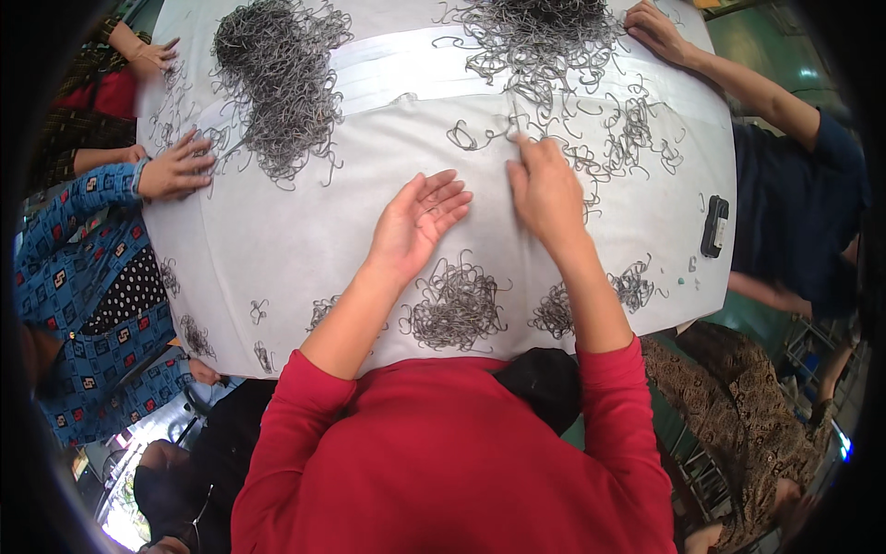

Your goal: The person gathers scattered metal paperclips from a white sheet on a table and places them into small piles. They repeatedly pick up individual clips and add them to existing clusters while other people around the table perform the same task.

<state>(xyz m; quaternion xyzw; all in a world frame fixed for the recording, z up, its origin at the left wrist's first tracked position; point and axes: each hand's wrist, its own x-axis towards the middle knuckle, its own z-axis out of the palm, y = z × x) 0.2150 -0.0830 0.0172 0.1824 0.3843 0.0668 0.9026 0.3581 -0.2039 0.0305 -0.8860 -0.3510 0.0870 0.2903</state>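
Bent grey metal wire hooks lie in tangled heaps on a table covered with white cloth. My left hand is held over the middle of the cloth, palm turned up, fingers slightly curled and nothing seen in it. To its right my right hand reaches forward, back up. Its index finger points at a few loose hooks, the tip blurred, with the thumb apart from it; the other fingers are partly hidden. Close to my body sits a small pile of hooks, with another pile by my right forearm.
Two large hook heaps stand farther off, one left and one right. Co-workers' hands rest at the left edge and far right. A black oblong device lies near the right edge.
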